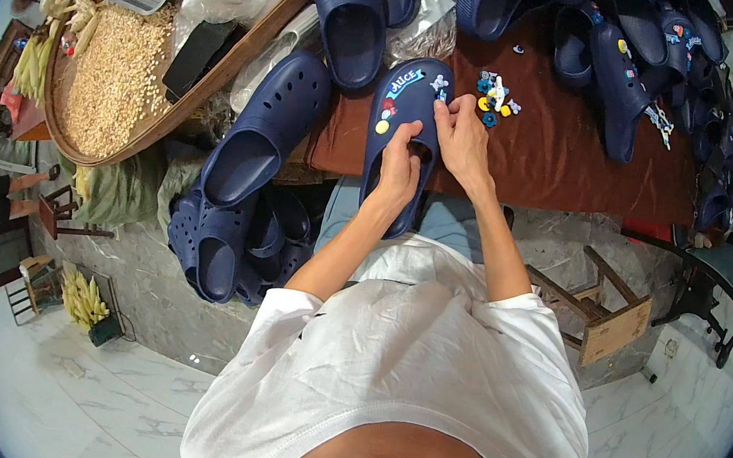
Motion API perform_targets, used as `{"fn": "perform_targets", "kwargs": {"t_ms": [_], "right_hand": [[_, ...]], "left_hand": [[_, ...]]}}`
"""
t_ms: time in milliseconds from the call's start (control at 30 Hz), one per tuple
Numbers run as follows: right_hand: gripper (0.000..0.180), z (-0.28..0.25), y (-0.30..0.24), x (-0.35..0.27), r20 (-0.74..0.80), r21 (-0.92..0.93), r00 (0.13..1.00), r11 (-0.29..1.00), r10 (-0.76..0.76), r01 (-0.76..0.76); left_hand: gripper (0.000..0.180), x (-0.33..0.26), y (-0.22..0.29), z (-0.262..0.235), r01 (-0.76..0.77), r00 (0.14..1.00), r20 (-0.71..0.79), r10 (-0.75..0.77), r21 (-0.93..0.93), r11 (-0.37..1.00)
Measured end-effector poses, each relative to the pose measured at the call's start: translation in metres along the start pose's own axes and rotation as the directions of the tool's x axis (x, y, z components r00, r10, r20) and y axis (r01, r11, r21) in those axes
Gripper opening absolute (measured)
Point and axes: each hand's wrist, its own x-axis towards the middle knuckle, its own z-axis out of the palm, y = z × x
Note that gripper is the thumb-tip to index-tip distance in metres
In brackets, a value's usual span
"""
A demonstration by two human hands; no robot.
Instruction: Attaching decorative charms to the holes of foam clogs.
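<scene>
two hands [468, 150] on navy clog [407, 104]

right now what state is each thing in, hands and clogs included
held clog, several charms on its upper
left hand, gripping the held clog's opening
right hand, touching the held clog's upper
loose charms, mostly clustered on brown cloth
left-side clog, holes bare
round tray, holding pale kernels

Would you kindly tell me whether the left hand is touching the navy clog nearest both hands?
Touching: the head view shows the left hand against the clog, at the edge of its opening.
</scene>
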Motion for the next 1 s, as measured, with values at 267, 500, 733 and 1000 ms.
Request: {"fn": "perform_targets", "kwargs": {"t_ms": [267, 500, 733, 1000], "right_hand": [[0.023, 0.002, 0.007, -0.002, -0.098, -0.109, 0.976, 0.977, -0.195, 0.184], [0.023, -0.012, 0.049, 0.005, -0.139, -0.186, 0.984, 0.979, -0.111, 0.084], [0.028, -0.024, 0.016, 0.022, -0.255, -0.402, 0.893, 0.881, -0.370, 0.250], [0.058, 0.003, 0.010, 0.053, -0.128, -0.191, 0.970, 0.965, -0.208, 0.181]], "left_hand": [[0.028, -0.001, -0.001, 0.004, -0.030, 0.997, 0.073, 0.033, -0.046, 0.999], [0.034, 0.009, 0.006, 0.006, 0.008, 0.972, 0.232, 0.019, -0.116, 0.993], [0.041, 0.032, -0.005, -0.021, 0.027, 0.956, 0.292, 0.044, -0.234, 0.972], [0.035, 0.010, 0.009, 0.009, -0.002, 0.942, 0.330, 0.062, -0.179, 0.984]]}}
